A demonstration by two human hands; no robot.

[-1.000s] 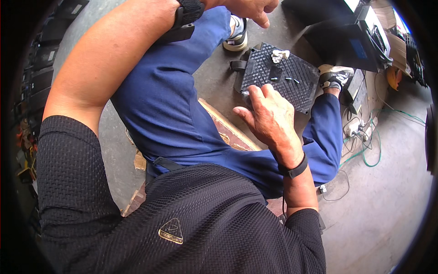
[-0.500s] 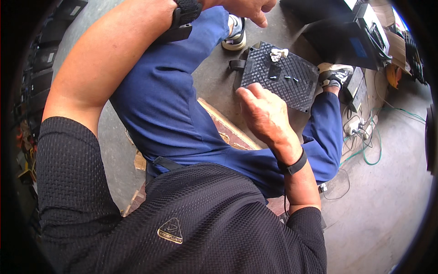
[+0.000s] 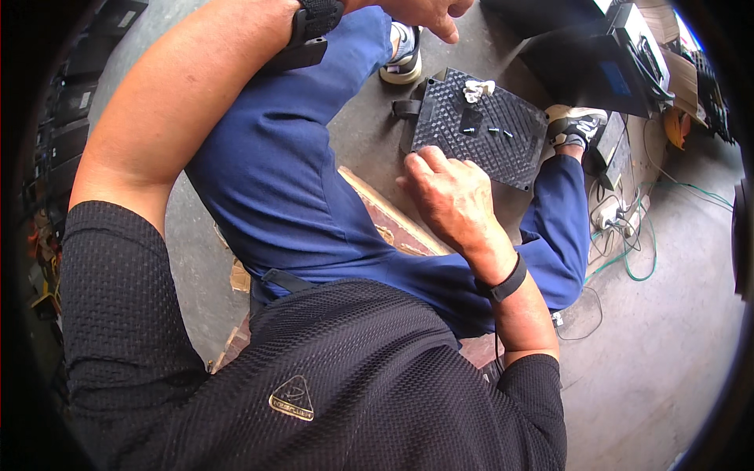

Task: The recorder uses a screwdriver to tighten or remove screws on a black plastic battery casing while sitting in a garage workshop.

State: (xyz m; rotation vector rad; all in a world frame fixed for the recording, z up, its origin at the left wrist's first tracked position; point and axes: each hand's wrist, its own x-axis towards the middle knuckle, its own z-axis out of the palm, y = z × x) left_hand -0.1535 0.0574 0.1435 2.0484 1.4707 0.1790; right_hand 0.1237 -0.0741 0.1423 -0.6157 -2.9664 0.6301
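My left hand (image 3: 432, 16) hangs at the top edge, above my knee, fingers apart and loosely bent, with nothing visible in it. My right hand (image 3: 448, 192) is closed, fingers curled just short of the near edge of a black textured plate (image 3: 516, 157); what it may hold is hidden. On the plate lie a crumpled white cloth or paper (image 3: 477, 90) and several small screws (image 3: 493, 130), by a dark rectangular patch. A black strap or handle (image 3: 406, 108) sticks out at the plate's left.
Black box-like units (image 3: 585, 67) and cardboard (image 3: 679, 82) stand at upper right, near a power strip (image 3: 609, 212) with grey and green cables. A wooden board (image 3: 365, 196) lies below my legs. Black stacked items (image 3: 67, 94) line the left.
My right hand's fingers, spread a second ago, have curled in, and the wrist has shifted slightly right. My left arm and hand have drifted slightly up and left.
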